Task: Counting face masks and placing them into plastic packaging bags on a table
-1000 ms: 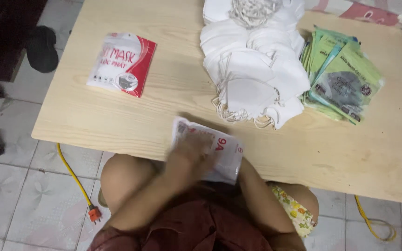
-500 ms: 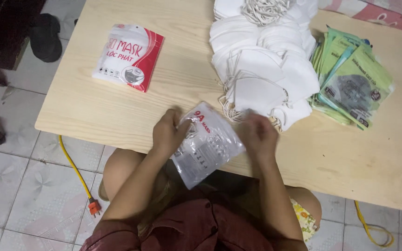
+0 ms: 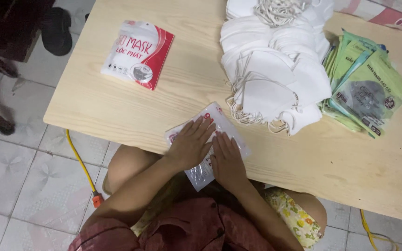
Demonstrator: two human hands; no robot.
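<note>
- Bottom centre of frame: left hand [image 3: 190, 144] and right hand [image 3: 228, 159] lie side by side, palms down, fingers straight and nearly together. Neither grips anything; both press flat on one pouch.
- The pouch [image 3: 205, 139] is a clear plastic packet with red print, lying at the near edge of the table [image 3: 117, 111], its lower corner hanging past the edge toward the lap. White contents show through, mostly hidden under the hands.
- Step in hand, as I read it: flattening a filled packet, pushing air out or pressing the opening closed. Which one, cannot tell; the opening is covered.
- Next move would call for even palm pressure sliding toward the open end, with the overhanging corner supported so the packet does not slip off the edge.
- Centre right, just beyond the packet: heap of white masks [image 3: 275, 79], ear loops tangled, nearest loops almost touching the packet's far corner.
- Right of frame: stack of green packets [image 3: 368, 88], fanned, touching the mask heap.
- Upper left of frame: one red and white packet [image 3: 138, 53], alone, well apart from the hands.
- Lower left, on the tiled floor: yellow cable [image 3: 81, 162] ending in an orange plug.
- Top left corner: dark shoe [image 3: 56, 30] on the floor beside the table.
</note>
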